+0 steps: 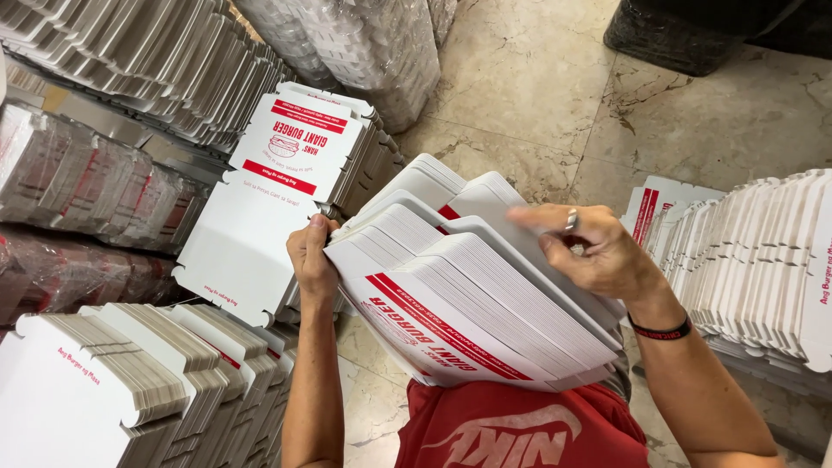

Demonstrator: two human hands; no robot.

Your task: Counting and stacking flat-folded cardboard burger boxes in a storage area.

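Presently the thick stack of flat white carton blanks (472,290) lies propped against the person's lap, long axis slanting down-right, the left hand (312,260) clamping its upper-left edge while the right hand (598,247), fingers seemingly loosely spread, rests atop its far side.

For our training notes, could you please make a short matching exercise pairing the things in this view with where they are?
Things:
1. left hand
2. right hand
3. black wristband
4. wrapped grey bundles

Places:
A. on the right wrist
B. on top of the held stack of flat cartons
C. gripping the stack's left edge
D. far left of the view

Pairs: 1-C, 2-B, 3-A, 4-D
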